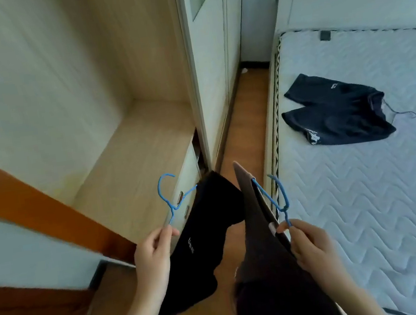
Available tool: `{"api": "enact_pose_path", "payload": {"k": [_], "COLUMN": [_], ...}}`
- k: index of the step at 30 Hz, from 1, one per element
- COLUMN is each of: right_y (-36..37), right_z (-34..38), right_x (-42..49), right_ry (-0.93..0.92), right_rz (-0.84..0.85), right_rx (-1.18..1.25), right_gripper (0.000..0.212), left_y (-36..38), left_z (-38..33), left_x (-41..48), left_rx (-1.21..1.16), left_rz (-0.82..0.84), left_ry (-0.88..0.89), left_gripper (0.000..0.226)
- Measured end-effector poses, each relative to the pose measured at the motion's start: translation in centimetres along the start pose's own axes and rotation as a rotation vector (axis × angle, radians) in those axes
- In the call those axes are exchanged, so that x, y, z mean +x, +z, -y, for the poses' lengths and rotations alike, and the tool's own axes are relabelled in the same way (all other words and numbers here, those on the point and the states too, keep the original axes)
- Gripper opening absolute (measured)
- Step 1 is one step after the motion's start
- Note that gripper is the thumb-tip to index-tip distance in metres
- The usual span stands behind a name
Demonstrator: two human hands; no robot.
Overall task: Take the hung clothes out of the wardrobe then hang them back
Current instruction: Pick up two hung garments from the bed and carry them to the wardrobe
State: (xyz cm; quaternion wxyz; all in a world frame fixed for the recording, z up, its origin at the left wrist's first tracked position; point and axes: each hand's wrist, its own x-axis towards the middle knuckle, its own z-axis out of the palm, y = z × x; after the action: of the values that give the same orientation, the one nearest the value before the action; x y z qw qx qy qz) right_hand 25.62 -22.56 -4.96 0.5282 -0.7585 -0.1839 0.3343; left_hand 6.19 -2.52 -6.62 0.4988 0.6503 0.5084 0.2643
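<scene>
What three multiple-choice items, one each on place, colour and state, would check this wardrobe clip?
1. Where do the dark shorts lie?
A. on the mattress
B. on the wardrobe shelf
C. on the floor

2. What colour are the two held hangers?
A. white
B. blue
C. red

3. What is the left hand doing?
A. resting open on the shelf
B. gripping a drawer handle
C. holding a hanger with a black garment

Answers: 1 A, the shorts lie spread on the quilted mattress; 2 B, both wire hangers, the right hand holding the other, are blue; 3 C, its fingers pinch the hanger's base and the garment hangs below.
</scene>
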Motion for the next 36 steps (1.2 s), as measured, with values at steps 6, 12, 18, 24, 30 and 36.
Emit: {"api": "enact_pose_path", "payload": {"k": [6,12,18,24,30,36], "right_y": [0.1,1.8,4.8,8.4,11.5,15.0], "right_z": [5.0,6.1,8.5,15.2,23.8,30.4], "right_x": [11.0,19.8,28.9,38.0,45.1,52.1], "right_ry": [-0.075,-0.001,-0.043,-0.094,-0.272,-0.501], "right_rz": [0.174,0.349,0.444,0.558,0.676,0.788], "right_rx": [-0.148,-0.128,-0.168,-0.143,-0.218,-0.243], "right_gripper": [0.029,0.029,0.030,0.032,0.032,0.034], "left_y": [2.5,2.7,3.0,2.8,2.2,3.1], "left_z": [-4.8,-7.7,-9.5,-10.9,-14.8,-18.3], "left_x": [7.3,12.9,19.5,27.0,32.9,38.3], "left_rx": [-0.060,-0.167,-0.248,-0.369,-0.369,-0.303], "left_rz": [-0.154,-0.301,-0.416,-0.549,-0.647,-0.802], "left_ry": [-0.027,-0.067,-0.093,-0.102,-0.077,-0.080], "left_gripper": [0.030,0.029,0.028,0.029,0.029,0.029]}}
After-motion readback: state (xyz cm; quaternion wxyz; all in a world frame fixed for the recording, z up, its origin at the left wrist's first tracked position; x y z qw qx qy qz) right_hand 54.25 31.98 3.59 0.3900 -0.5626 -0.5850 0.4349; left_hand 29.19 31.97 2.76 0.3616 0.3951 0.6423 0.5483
